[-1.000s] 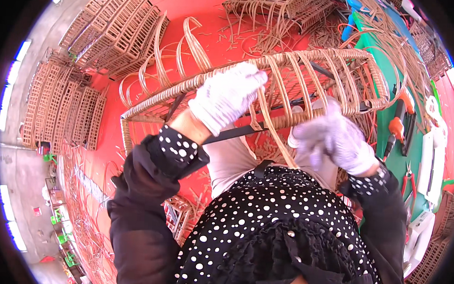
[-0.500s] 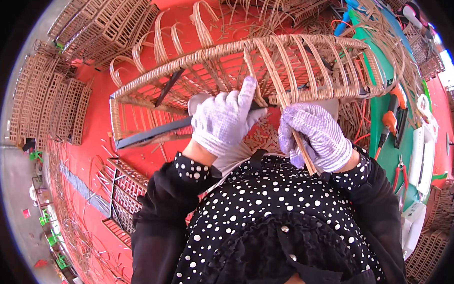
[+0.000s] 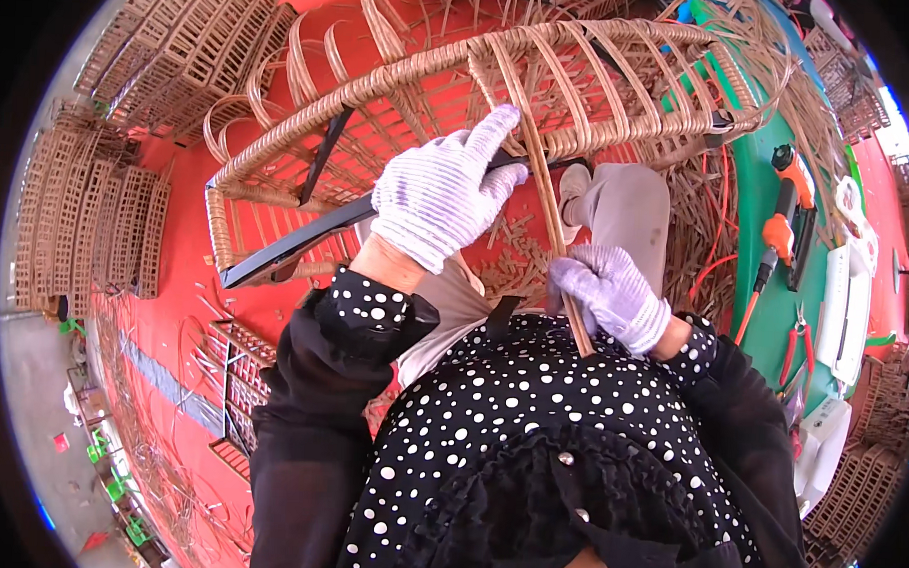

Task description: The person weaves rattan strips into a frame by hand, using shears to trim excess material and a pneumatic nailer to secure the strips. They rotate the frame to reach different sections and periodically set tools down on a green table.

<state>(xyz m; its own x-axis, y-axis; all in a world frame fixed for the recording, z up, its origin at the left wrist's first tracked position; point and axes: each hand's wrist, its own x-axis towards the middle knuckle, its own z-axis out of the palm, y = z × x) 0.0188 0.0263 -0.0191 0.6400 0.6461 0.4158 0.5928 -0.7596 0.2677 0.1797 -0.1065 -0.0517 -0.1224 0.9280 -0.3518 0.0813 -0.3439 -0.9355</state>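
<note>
A half-wrapped rattan basket frame point(image 3: 411, 82) lies tilted across my lap, its upper edge wound with glossy tan strips. Along its near side runs a dark flat bar point(image 3: 321, 225). My left hand point(image 3: 432, 198), in a pale striped glove, lies over this bar, with the index finger stretched against the woven part and the thumb apart. The lower fingers curl out of sight. My right hand point(image 3: 614, 295), in a matching glove, pinches a long flat tan strip point(image 3: 543, 187). That strip runs from the wrapped edge past the left fingertips down to my blouse.
On the green surface at the right lie an orange-and-black tool point(image 3: 782, 230), red-handled pliers point(image 3: 799, 346) and a white power strip point(image 3: 842, 318). Stacked woven panels point(image 3: 172, 54) stand at the far left. Strip offcuts litter the red floor point(image 3: 188, 325).
The basket frame has shifted up and slightly left. My right hand has drawn down and away from it, so the strip now stretches taut. My left hand has moved a little up and left.
</note>
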